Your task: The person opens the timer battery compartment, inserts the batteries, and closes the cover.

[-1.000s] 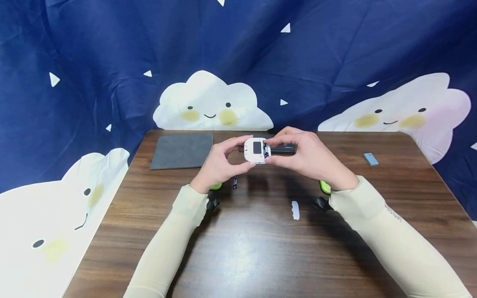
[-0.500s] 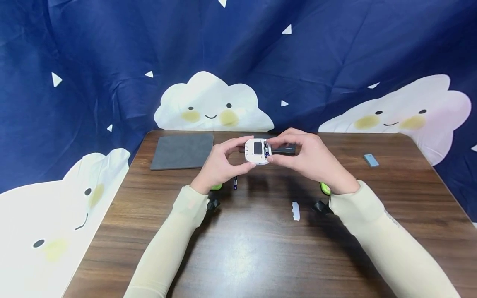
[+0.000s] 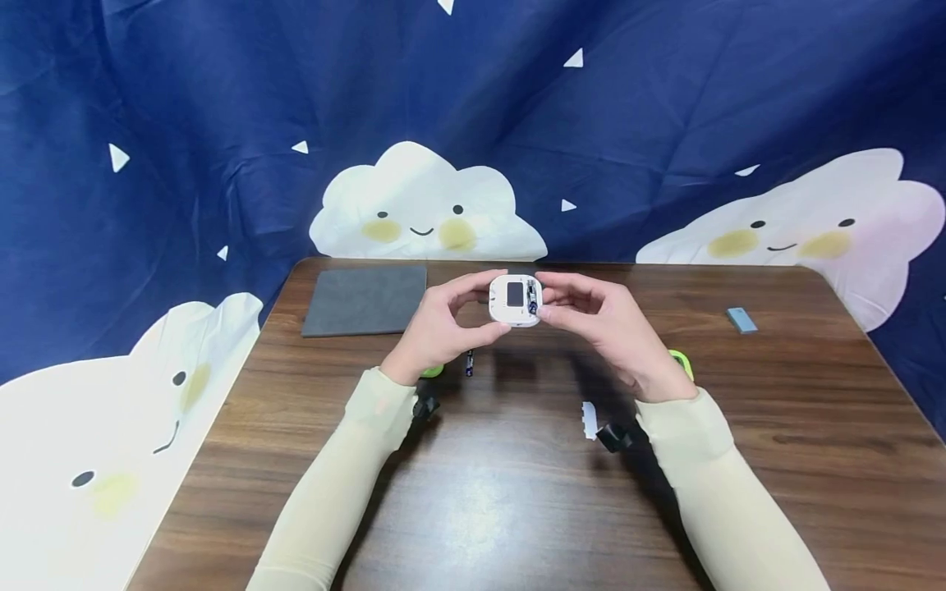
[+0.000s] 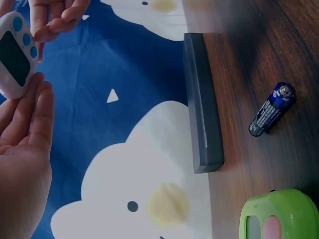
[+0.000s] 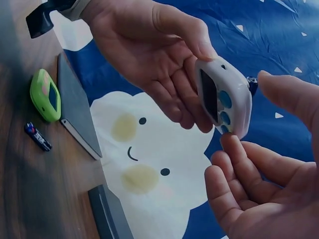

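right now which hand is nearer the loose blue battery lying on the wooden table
Left. The left hand holds the white timer almost directly above the blue battery; the right hand is farther off to its right.

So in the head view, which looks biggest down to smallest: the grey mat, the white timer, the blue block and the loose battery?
1. Grey mat, easily the largest.
2. White timer, though it is held up nearer the camera, which may flatter it.
3. Blue block.
4. Battery, a thin sliver, partly in shadow.
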A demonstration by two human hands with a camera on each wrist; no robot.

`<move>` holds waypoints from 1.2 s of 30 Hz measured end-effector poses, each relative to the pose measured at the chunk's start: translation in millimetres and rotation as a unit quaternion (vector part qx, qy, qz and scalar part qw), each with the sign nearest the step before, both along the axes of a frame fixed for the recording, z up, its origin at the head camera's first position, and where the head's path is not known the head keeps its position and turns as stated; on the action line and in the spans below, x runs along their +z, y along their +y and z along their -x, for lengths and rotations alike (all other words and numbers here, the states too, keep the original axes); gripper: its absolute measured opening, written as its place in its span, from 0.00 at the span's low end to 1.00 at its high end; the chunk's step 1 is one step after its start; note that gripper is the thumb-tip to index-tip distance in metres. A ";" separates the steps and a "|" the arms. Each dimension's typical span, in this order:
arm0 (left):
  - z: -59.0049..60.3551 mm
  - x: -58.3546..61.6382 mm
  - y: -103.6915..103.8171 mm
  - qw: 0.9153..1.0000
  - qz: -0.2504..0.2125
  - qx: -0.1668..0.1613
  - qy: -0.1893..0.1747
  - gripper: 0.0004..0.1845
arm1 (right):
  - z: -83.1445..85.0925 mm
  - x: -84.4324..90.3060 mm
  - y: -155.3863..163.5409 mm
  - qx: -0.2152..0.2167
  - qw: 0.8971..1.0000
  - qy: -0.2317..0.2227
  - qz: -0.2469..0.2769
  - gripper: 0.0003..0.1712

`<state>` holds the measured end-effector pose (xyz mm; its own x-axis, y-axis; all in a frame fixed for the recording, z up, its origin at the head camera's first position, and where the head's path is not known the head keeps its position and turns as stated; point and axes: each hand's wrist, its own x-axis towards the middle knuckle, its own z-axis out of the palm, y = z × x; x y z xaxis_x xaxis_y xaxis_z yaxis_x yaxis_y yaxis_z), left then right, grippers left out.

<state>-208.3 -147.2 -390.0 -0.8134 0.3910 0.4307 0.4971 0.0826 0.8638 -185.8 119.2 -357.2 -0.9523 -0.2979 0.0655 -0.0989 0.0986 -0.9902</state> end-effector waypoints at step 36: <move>-1.4 -2.2 2.8 0.998 0.039 0.010 0.037 0.36 | -15.7 6.9 -10.9 -0.061 0.997 -0.013 -0.036 0.26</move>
